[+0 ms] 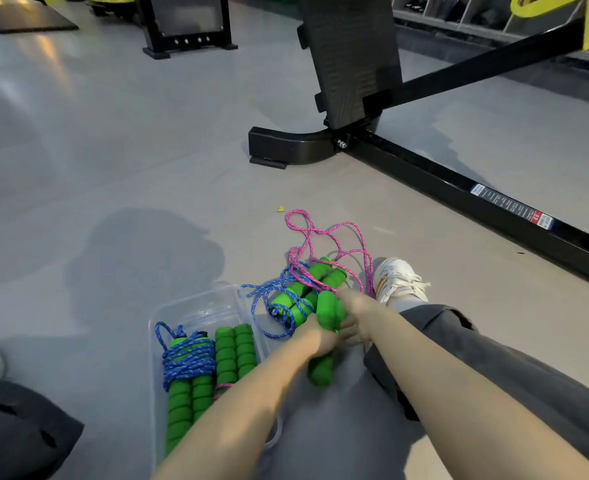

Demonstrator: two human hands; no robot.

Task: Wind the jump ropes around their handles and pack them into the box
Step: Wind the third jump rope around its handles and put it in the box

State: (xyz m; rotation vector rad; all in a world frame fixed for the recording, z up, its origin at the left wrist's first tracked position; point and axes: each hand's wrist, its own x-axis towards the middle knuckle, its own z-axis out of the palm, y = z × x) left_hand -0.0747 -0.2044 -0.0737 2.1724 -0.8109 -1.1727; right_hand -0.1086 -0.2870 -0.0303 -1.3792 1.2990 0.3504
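As L hand (316, 338) grips handles (327, 311), box (201, 308) part-hidden

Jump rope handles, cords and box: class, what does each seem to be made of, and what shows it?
Green handles: likely soft foam, matte, ribbed into rounded segments.
Pink cord and blue cord: braided textile, with a flecked weave and limp loops.
Box: clear glossy plastic, the floor visible through its walls.

A black bench frame (424, 174) stands on the grey floor (113, 133), a yellow scrap (280, 208) lying nearby.
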